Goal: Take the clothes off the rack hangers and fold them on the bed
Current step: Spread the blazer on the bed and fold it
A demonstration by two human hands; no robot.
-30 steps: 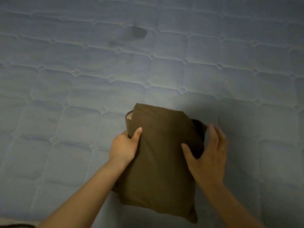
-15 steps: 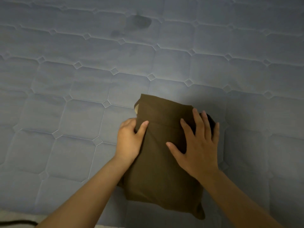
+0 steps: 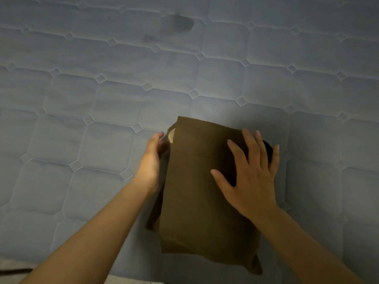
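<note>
A folded brown garment (image 3: 196, 201) lies as a tall rectangle on the blue quilted mattress (image 3: 102, 89), near its front edge. My right hand (image 3: 250, 175) rests flat on the garment's upper right part, fingers spread. My left hand (image 3: 152, 156) is at the garment's left edge, edge-on and blurred, holding nothing; whether it touches the cloth I cannot tell. A pale label shows at the garment's top left corner. A loose brown flap hangs off the lower left side.
A dark stain (image 3: 178, 23) marks the mattress far back. The mattress's front edge (image 3: 131, 280) runs along the bottom of the view, with a dark cord (image 3: 14, 271) at the bottom left. Bare mattress surrounds the garment.
My left hand has let go of the garment's left edge and slid beside it. My right hand moved from the right edge onto the top and stays pressed flat.
</note>
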